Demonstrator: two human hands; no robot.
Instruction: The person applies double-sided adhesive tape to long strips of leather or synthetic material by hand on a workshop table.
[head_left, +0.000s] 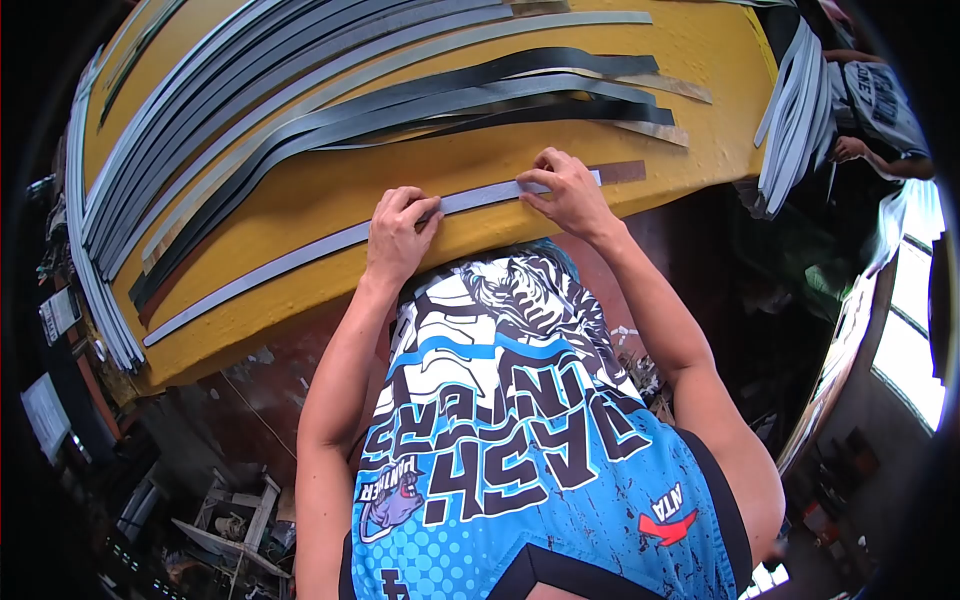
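A long, narrow grey strip lies along the near edge of the yellow table. The end of a brown strip sticks out from under its right end. My left hand has its thumb and fingers closed on the grey strip near the middle. Farther right, my right hand pinches the same strip between thumb and forefinger, close to its right end. The strip's surface beneath my fingertips is hidden.
Several dark strips lie beyond my hands, with rows of grey strips behind them. Bundled pale strips hang over the table's right end, near another person. A wooden stool stands below left.
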